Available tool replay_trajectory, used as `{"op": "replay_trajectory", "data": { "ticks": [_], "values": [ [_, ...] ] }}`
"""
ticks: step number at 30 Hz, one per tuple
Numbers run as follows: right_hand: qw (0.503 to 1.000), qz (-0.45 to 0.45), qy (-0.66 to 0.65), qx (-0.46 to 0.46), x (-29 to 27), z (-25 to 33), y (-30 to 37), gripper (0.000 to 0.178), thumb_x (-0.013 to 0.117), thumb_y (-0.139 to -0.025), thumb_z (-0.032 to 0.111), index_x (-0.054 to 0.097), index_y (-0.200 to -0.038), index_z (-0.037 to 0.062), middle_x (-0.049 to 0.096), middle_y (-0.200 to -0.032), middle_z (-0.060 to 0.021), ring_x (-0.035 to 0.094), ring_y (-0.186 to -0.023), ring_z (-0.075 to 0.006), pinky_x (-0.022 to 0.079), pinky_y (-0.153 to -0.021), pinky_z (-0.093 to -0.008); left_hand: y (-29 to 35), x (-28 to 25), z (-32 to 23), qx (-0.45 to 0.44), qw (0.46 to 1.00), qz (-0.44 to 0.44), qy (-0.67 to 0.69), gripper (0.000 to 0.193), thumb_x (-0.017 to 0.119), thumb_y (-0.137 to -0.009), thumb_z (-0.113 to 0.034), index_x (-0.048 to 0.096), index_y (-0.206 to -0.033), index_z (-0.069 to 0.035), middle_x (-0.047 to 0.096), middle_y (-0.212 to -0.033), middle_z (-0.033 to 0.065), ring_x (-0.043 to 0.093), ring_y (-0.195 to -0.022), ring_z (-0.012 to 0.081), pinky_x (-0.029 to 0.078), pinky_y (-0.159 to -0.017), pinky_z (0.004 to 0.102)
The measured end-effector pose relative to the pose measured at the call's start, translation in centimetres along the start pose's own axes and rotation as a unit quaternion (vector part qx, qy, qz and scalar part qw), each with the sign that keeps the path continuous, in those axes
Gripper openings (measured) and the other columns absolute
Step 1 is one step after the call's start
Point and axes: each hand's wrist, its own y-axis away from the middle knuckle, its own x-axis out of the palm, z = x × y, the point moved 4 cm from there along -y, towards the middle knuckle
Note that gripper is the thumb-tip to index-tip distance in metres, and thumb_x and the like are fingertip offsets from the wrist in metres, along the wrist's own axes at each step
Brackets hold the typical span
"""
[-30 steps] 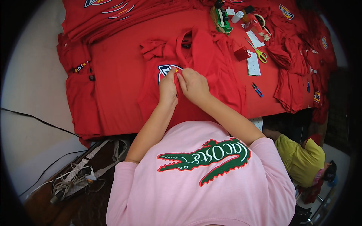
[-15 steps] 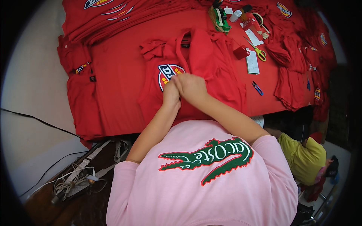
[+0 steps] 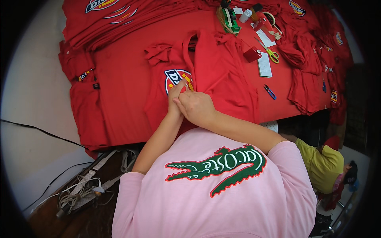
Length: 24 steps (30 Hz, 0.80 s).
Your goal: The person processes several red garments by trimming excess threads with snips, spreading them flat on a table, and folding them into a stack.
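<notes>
A red shirt (image 3: 228, 85) lies spread on the red-covered table in front of me, its neck opening toward the far side. On its chest is a round multicoloured emblem (image 3: 173, 79). Both hands meet over the lower edge of that emblem. My left hand (image 3: 176, 95) is closed, with a bit of red cloth showing at its fingertips. Pressed against it from the right is my right hand (image 3: 198, 108), its fingers curled in; whatever they hold is hidden.
Folded red shirts (image 3: 131, 23) are stacked at the far left, and more red garments (image 3: 303, 89) lie at the right. Yellow-handled scissors (image 3: 273, 55), blue thread snips (image 3: 270, 92), a notepad (image 3: 264, 64) and a green tape dispenser (image 3: 229, 22) lie right of the shirt. A person in yellow (image 3: 327, 166) is at lower right.
Both hands have shifted slightly toward me and come a little apart at the fingertips, so red cloth shows between them. The shirt lies almost as before.
</notes>
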Motion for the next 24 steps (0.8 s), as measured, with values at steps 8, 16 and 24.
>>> {"op": "replay_trajectory", "data": {
  "ticks": [8,16,24],
  "values": [
    [1.0,0.012,0.015,0.02,0.1,-0.2,0.6,0.03,0.06,-0.099,0.026,0.06,-0.075,0.0071,0.063,-0.07,-0.0139,0.064,-0.06,-0.0316,0.049,-0.049,-0.0437,0.4,1.0,-0.5,-0.023,1.0,0.005,-0.006,0.027,0.059,-0.101,-0.024,0.067,-0.086,-0.004,0.06,-0.076,0.0003,0.057,-0.071,0.0097,0.046,-0.066,0.0279],
    [0.999,-0.009,0.026,0.022,1.5,-2.7,0.9,0.031,0.06,-0.1,0.026,0.056,-0.075,0.0072,0.058,-0.065,-0.0133,0.061,-0.056,-0.033,0.047,-0.05,-0.0452,0.8,1.8,-1.8,0.009,1.0,-0.011,0.024,0.026,0.061,-0.1,-0.024,0.064,-0.083,-0.004,0.065,-0.076,0.0036,0.058,-0.063,0.0131,0.047,-0.058,0.0307],
    [0.998,0.007,0.022,0.052,1.1,-3.9,-0.5,0.034,0.062,-0.099,0.032,0.06,-0.076,0.0071,0.063,-0.071,-0.0151,0.064,-0.06,-0.0325,0.048,-0.05,-0.0448,1.1,1.4,-1.0,0.025,0.997,-0.049,-0.056,0.026,0.061,-0.1,-0.023,0.072,-0.098,0.0,0.068,-0.086,0.0041,0.062,-0.079,0.0138,0.05,-0.076,0.0302]
  ]
}}
